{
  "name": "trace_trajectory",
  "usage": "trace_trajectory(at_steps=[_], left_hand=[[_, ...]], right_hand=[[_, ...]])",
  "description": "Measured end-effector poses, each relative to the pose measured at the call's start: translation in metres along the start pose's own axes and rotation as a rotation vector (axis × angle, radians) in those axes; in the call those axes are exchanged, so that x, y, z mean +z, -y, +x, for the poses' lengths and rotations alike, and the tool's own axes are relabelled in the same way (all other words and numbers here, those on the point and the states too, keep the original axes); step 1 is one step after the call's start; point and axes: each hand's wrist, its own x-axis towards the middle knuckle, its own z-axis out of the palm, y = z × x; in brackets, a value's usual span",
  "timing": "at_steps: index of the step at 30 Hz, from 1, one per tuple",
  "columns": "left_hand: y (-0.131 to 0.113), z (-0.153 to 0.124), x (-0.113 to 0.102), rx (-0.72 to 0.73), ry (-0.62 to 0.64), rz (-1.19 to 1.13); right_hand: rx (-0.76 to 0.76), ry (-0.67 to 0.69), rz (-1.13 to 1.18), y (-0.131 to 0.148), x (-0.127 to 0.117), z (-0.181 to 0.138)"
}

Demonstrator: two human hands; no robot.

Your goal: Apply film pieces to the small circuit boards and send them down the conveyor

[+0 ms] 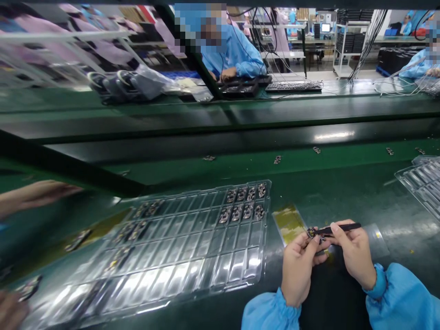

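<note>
My left hand [298, 268] pinches a small dark electronic part [312, 233] between thumb and fingers, just above the green bench. My right hand [354, 250] is closed round black tweezers [340, 228] whose tip meets that part. Both wrists wear blue sleeves. To the left lies a clear plastic tray [178, 256] with many pockets; several of the same small parts [244, 204] fill its far right pockets. A yellow-green sheet [288, 222] lies between the tray and my hands.
Small parts [277, 159] ride the green conveyor belt [309, 160] beyond. Another clear tray [421, 181] sits at the right edge. Someone else's hand [30, 195] reaches in at far left. Workers in blue [237, 55] sit across, by a keyboard [294, 86].
</note>
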Motion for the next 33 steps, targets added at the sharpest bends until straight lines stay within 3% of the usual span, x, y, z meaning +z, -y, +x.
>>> trace_trajectory(at_steps=[22,26,29,33], left_hand=[[0.001,-0.003,-0.001,0.038,-0.011,-0.063],[0.005,-0.002,-0.002,0.095,-0.002,-0.026],[0.005,-0.003,-0.005,0.122,0.003,-0.019],[-0.01,-0.006,-0.011,0.125,-0.079,-0.006]], right_hand=[[-0.153,-0.024,-0.224,0.006,0.001,-0.004],[-0.243,0.02,-0.295,0.013,0.004,-0.011],[-0.427,0.069,-0.435,0.018,0.002,-0.015],[-0.601,-0.065,-0.558,0.026,-0.012,-0.006]])
